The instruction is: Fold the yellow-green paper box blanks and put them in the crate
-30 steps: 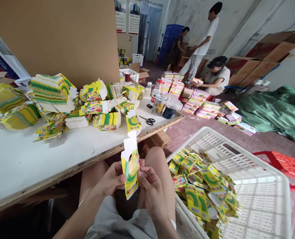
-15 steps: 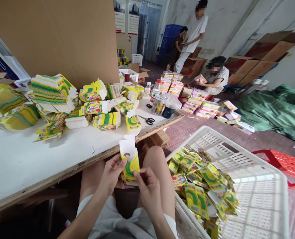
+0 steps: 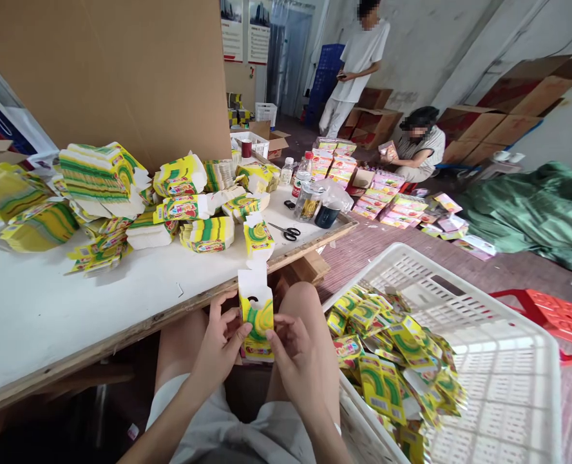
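Between my two hands, above my lap, is a small yellow and green printed carton (image 3: 257,320) with its white top flap standing up and a dark curved opening below the flap. My left hand (image 3: 221,338) grips its left edge with the thumb on the front face. On the right edge my right hand (image 3: 293,348) pinches it, thumb on the front. Just beyond, at the table's edge, lies a similar carton (image 3: 258,240) with white flaps. Stacks of flat cartons (image 3: 207,234) cover the back of the white table (image 3: 136,309).
A white plastic basket (image 3: 498,386) at my right holds many yellow packets (image 3: 382,386). Scissors (image 3: 286,232), a bottle (image 3: 303,174) and a dark cup (image 3: 327,216) stand near the table corner. A red stool (image 3: 561,319) is beyond the basket. One person stands, another sits among pink boxes (image 3: 377,196).
The carton and both hands have shifted slightly right, and the carton now stands straighter. My left thumb sits lower on it. The standing person has moved left, hiding the person behind.
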Tool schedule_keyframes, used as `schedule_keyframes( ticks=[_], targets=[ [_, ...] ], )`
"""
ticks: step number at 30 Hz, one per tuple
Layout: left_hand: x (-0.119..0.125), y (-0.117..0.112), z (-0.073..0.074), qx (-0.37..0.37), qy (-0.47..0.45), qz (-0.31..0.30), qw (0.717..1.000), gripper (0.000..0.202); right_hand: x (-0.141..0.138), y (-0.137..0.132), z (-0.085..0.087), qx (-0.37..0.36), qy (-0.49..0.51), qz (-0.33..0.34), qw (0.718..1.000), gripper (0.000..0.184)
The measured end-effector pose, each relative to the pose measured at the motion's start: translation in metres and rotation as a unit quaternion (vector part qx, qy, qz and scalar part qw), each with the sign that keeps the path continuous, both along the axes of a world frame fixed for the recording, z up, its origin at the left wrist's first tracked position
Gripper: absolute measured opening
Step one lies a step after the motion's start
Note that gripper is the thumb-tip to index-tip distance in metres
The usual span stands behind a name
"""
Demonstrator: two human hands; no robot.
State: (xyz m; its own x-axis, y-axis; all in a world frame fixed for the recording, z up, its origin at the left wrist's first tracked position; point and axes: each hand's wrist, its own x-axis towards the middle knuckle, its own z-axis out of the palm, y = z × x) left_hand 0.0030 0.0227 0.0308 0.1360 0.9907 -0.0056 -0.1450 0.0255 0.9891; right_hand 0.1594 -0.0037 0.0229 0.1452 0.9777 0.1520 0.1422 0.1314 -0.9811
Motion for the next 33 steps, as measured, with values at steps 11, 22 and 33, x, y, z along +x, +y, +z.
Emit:
schedule_keyframes(
  ticks=[11, 22, 33],
  targets=[
    [-0.015, -0.004, 0.011, -0.026, -0.026, -0.216, 0.976, 0.030, 0.031, 0.009, 0.012, 0.005, 0.017, 0.124, 0.992, 0.017],
    [-0.013, -0.003, 0.009, -0.034, -0.006, -0.214, 0.976, 0.047, 0.032, 0.010, 0.014, 0.047, -0.015, 0.068, 0.996, 0.024],
    [-0.009, -0.010, 0.003, -0.012, 0.082, -0.177, 0.981, 0.045, 0.026, 0.016, 0.013, -0.040, -0.143, 0.063, 0.987, 0.031]
  ],
)
